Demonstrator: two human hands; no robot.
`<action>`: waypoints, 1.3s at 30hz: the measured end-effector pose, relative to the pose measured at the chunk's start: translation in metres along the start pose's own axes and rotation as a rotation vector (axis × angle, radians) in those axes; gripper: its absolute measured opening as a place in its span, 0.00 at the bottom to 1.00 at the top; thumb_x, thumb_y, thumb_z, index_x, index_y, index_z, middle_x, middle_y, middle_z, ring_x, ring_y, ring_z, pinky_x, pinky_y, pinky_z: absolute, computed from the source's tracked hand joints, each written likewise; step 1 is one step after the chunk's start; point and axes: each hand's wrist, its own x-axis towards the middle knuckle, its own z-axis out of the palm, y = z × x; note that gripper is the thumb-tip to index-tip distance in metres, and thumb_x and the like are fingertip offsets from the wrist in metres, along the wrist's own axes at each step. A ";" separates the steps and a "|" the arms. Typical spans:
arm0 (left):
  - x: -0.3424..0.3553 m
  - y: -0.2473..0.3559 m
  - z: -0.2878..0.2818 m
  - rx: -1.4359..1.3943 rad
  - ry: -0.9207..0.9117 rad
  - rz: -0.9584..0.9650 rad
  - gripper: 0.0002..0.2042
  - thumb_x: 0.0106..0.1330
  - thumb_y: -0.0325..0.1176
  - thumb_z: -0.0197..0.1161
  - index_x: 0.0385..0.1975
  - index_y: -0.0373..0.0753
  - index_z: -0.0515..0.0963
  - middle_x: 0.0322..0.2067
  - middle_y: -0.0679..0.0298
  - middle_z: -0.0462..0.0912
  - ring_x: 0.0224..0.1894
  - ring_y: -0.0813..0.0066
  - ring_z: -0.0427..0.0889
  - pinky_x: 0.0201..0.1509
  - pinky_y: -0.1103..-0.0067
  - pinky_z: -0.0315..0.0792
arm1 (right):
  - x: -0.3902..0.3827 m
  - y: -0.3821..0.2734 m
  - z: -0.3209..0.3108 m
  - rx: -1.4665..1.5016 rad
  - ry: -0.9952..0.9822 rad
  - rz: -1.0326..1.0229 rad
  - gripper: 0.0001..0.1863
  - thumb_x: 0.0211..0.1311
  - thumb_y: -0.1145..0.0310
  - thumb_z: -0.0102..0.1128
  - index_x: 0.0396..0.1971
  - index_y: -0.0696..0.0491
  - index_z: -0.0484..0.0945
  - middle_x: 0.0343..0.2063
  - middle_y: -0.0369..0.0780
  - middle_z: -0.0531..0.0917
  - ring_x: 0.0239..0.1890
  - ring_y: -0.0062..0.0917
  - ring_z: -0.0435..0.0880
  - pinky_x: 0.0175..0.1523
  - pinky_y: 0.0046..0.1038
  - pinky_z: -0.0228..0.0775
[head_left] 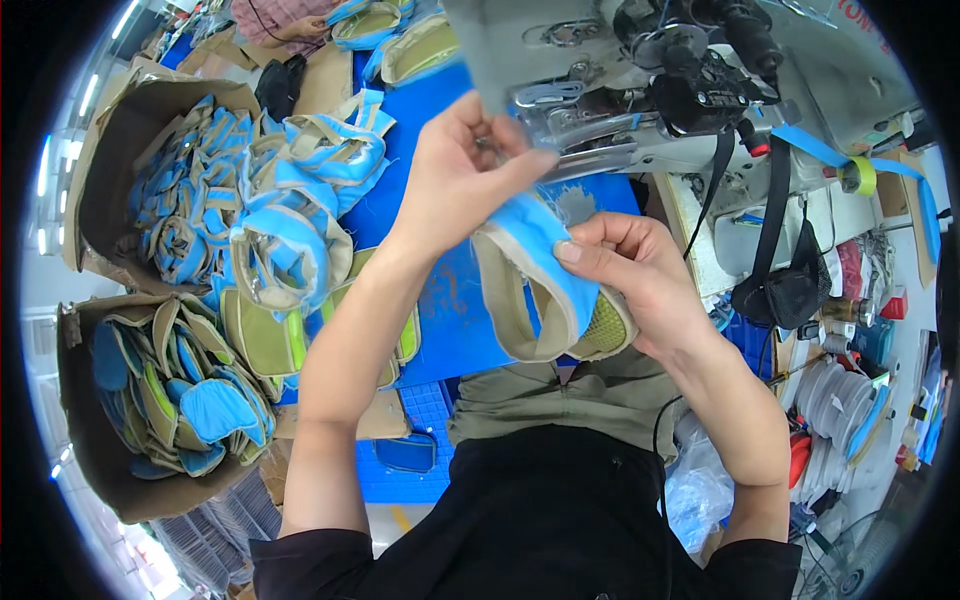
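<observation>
My left hand is raised beside the metal plate of a sewing machine, fingers curled at the upper end of a curved blue, beige and mesh fabric piece; what exactly the fingertips grip is partly hidden. Lower and to the right, my right hand grips the same piece, thumb on its blue band, fingers behind it. The piece hangs over the blue work surface, its beige lining and olive mesh facing partly toward me.
At left stand a cardboard box of blue-beige strips and another box of padded pieces. Olive panels lie beside them. A person's arm shows at the back. Right are a black bag, blue tape and stacked discs.
</observation>
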 end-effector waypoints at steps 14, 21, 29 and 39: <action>-0.022 0.019 -0.023 0.206 -0.267 -0.005 0.08 0.67 0.26 0.69 0.39 0.38 0.76 0.44 0.62 0.81 0.45 0.84 0.78 0.39 0.87 0.73 | -0.011 -0.004 0.000 -0.142 0.008 -0.018 0.06 0.65 0.74 0.71 0.37 0.61 0.86 0.31 0.36 0.89 0.31 0.12 0.84 0.38 0.18 0.75; -0.043 0.035 -0.033 0.408 -0.242 0.074 0.16 0.55 0.32 0.81 0.34 0.41 0.76 0.58 0.57 0.79 0.52 0.78 0.80 0.32 0.84 0.77 | -0.017 -0.007 0.005 -0.423 -0.013 -0.072 0.05 0.65 0.74 0.71 0.35 0.59 0.86 0.26 0.32 0.86 0.28 0.08 0.78 0.34 0.16 0.70; -0.051 0.023 -0.033 0.619 -0.515 0.068 0.18 0.62 0.45 0.72 0.21 0.36 0.80 0.70 0.50 0.70 0.57 0.65 0.76 0.54 0.69 0.72 | -0.025 -0.002 0.006 -0.570 -0.008 -0.082 0.04 0.64 0.75 0.70 0.33 0.60 0.86 0.21 0.30 0.83 0.24 0.07 0.75 0.29 0.18 0.66; -0.030 0.048 -0.044 0.337 -0.591 -0.041 0.16 0.62 0.38 0.73 0.21 0.39 0.73 0.59 0.52 0.81 0.50 0.76 0.78 0.54 0.77 0.69 | -0.030 -0.003 0.010 -0.523 -0.005 -0.061 0.04 0.64 0.75 0.70 0.33 0.60 0.85 0.22 0.31 0.84 0.24 0.08 0.76 0.29 0.17 0.67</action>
